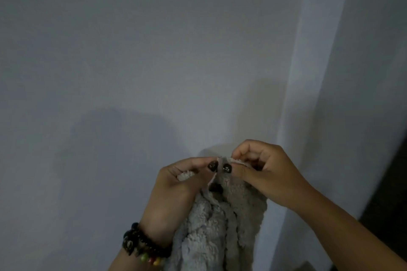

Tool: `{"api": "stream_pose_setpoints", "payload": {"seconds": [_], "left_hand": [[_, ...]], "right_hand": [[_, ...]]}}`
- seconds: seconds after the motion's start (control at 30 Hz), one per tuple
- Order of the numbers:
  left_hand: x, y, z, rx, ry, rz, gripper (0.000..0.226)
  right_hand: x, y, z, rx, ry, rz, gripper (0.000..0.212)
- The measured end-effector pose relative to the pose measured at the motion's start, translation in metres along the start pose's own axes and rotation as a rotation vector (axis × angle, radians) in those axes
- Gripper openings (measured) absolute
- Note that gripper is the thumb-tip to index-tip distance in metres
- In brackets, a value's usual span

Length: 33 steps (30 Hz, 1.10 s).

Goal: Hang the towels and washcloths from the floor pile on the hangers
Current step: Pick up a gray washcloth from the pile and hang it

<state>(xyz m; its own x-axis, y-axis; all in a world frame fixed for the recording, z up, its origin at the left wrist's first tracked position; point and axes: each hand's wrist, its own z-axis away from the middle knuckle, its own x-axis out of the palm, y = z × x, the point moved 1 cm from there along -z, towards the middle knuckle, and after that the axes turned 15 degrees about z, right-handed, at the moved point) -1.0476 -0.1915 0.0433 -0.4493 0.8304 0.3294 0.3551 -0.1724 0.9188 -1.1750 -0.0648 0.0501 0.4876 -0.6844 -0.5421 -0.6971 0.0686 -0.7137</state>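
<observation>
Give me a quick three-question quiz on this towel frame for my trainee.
1. True or false: both the left hand and the right hand pinch the top edge of the towel.
2. Which wrist wears the bead bracelet? A) left B) right C) both
3. Fill in: no ______ to hang the towel on shows in this frame, only the wall.

Key: 1 true; 2 A; 3 hanger.
</observation>
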Motion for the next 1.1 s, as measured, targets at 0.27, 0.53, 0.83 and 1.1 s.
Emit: {"api": "stream_pose_setpoints", "payload": {"seconds": [0.27,0.53,0.83,1.1], "left_hand": [[0.047,-0.013,-0.036,0.135,0.240,-0.170,0.023],[0.071,-0.017,-0.049,0.318,0.323,-0.658,0.025],[0.100,-0.028,-0.072,0.190,0.193,-0.933,0.020],[0.121,-0.027,-0.105,0.009,0.065,-0.628,0.017]], "right_hand": [[-0.043,0.055,-0.050,-0.111,-0.227,-0.004,0.013],[-0.096,0.105,-0.072,-0.528,-0.293,0.612,0.026],[-0.154,0.123,-0.086,-0.778,-0.033,1.019,0.033],[-0.212,0.130,-0.093,-0.188,-0.261,0.405,0.029]]}}
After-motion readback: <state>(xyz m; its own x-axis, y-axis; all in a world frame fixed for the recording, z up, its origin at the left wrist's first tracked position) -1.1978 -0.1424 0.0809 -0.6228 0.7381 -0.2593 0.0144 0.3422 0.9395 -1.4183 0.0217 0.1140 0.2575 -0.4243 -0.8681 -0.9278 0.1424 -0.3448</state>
